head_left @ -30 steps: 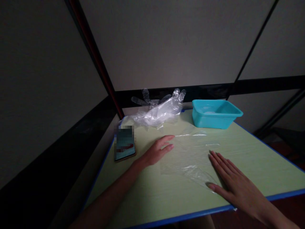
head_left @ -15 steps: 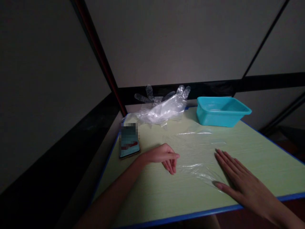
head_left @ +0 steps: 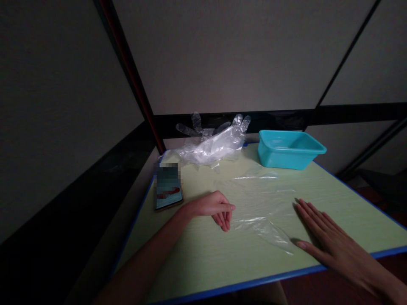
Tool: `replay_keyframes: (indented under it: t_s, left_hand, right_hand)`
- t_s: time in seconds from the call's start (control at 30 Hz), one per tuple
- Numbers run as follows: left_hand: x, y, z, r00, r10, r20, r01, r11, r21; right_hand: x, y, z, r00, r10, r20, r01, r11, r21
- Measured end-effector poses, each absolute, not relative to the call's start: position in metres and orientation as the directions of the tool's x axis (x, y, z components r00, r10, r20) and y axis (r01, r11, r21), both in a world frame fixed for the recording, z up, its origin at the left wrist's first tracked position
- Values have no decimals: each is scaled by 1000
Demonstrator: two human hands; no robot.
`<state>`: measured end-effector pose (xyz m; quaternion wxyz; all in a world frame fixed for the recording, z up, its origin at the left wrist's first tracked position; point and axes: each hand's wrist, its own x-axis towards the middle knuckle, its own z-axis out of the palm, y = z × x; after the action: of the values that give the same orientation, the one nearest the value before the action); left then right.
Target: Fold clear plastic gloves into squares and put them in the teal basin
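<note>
A clear, thin plastic glove (head_left: 263, 205) lies spread flat on the table, its outline hard to see apart from shiny creases. At its left edge, my left hand (head_left: 219, 209) rests with fingers curled down and thumb over them; whether they pinch the film is hidden. My right hand (head_left: 330, 241) lies palm down just right of the glove, fingers stretched out and thumb apart, holding nothing. Behind, a crumpled heap of clear plastic gloves (head_left: 213, 146) sits at the table's far edge, some fingers sticking up.
A turquoise plastic basin (head_left: 286, 156) stands at the back right of the pale green table (head_left: 197, 262), which has blue edging. A phone (head_left: 168, 190) with a partly blurred screen lies at the left edge. Grey wall panels (head_left: 229, 59) rise behind.
My right hand has slid slightly right, away from the glove's right end. My left hand keeps its curled pose at the left edge. The whole view has shifted a little.
</note>
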<state>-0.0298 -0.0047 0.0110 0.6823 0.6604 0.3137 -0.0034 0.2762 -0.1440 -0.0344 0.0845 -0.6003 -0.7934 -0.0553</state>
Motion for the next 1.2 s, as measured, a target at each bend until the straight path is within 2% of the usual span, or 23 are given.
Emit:
replay_keyframes:
  t_s: [0.17, 0.37, 0.57, 0.7, 0.83, 0.93, 1.03, 1.2]
  left_hand:
    - [-33, -2, 11, 810, 413, -416, 383, 164, 909]
    - [-38, 6, 9, 791, 490, -367, 198, 362, 911]
    - [-35, 2, 11, 776, 531, -340, 180, 331, 926]
    - [-32, -2, 14, 776, 537, -330, 233, 242, 942]
    - [-31, -4, 15, 757, 558, -341, 259, 223, 940]
    - [-32, -3, 13, 761, 557, -333, 250, 221, 943]
    - [-33, -2, 10, 769, 550, -325, 235, 230, 944]
    - [-32, -1, 8, 762, 564, -319, 231, 225, 947]
  right_hand:
    - [285, -155, -19, -296, 930, 219, 948, 314, -49]
    - [256, -161, 14, -578, 793, 193, 797, 600, -73]
    - [233, -156, 29, -697, 683, 218, 680, 726, -102]
    - [229, -149, 27, -638, 723, 263, 695, 689, -208]
    - [230, -128, 30, -471, 817, 332, 723, 573, -386]
    - [228, -103, 36, -422, 861, 283, 681, 507, -529]
    - [222, -77, 35, -387, 874, 293, 591, 480, -648]
    - [218, -54, 16, -228, 913, 339, 554, 408, -726]
